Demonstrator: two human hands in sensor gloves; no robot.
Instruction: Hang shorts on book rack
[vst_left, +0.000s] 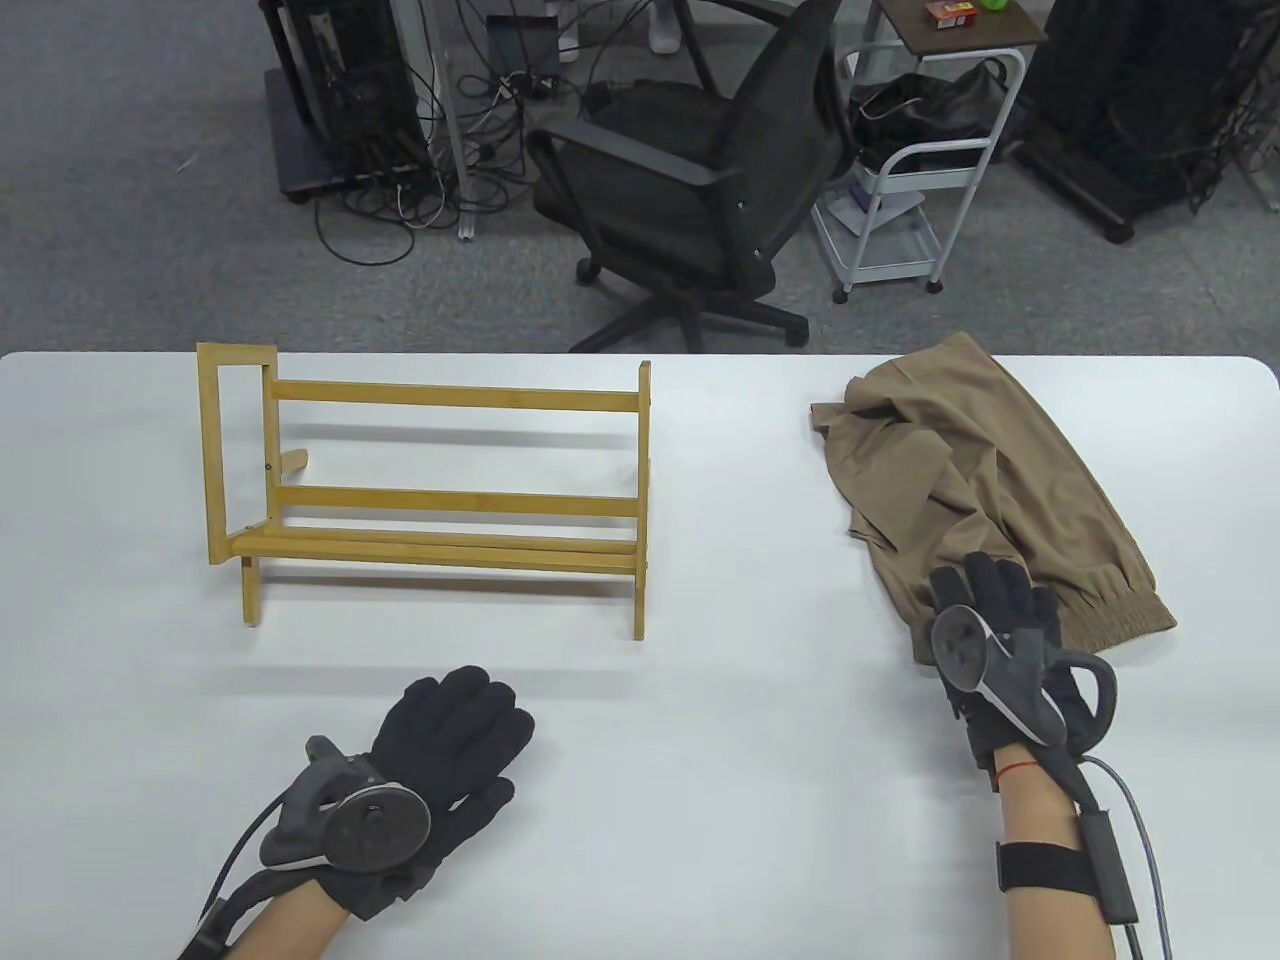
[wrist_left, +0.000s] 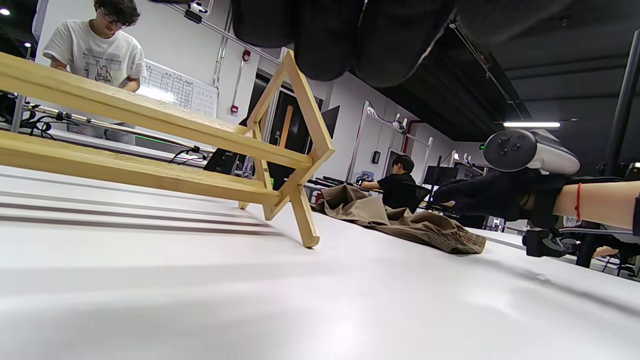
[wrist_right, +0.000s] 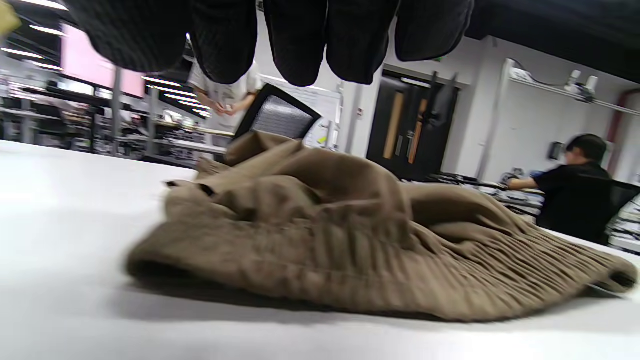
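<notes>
Brown shorts lie crumpled on the right of the white table, elastic waistband toward me; they also show in the right wrist view and the left wrist view. A bamboo book rack stands upright at the left, also in the left wrist view. My right hand hovers over the waistband's near end with fingers spread above the cloth, holding nothing. My left hand rests flat and open on the table in front of the rack, empty.
The table's far edge runs just behind the rack and shorts. Beyond it on the floor stand a black office chair and a white cart.
</notes>
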